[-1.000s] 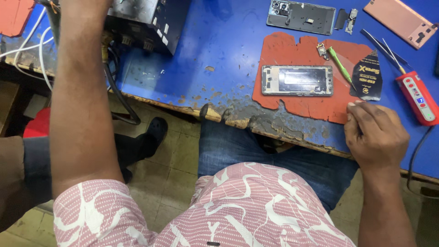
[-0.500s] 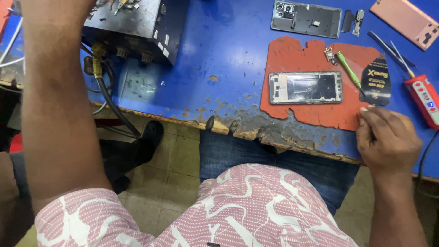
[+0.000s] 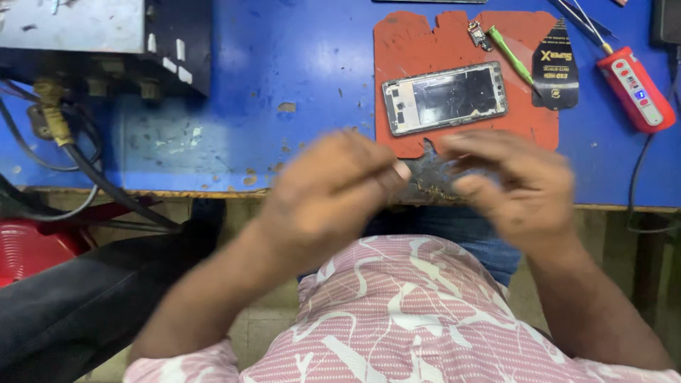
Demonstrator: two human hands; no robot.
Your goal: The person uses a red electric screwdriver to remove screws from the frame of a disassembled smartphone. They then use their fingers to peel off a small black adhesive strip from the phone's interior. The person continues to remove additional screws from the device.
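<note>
Hovering blurred over chipped blue bench (image 3: 284, 85) edge: left hand (image 3: 333, 191), right hand (image 3: 518, 184); fingers' state unclear.

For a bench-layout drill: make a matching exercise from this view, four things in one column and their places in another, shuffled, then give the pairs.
Things:
1. opened phone
2. red handheld tool
3. grey metal box
4. green-handled screwdriver

Places:
A. far left of the blue table
B. middle of the orange mat
C. right of the mat, on the table
D. upper part of the mat, lying slantwise

Pairs: 1-B, 2-C, 3-A, 4-D
</note>
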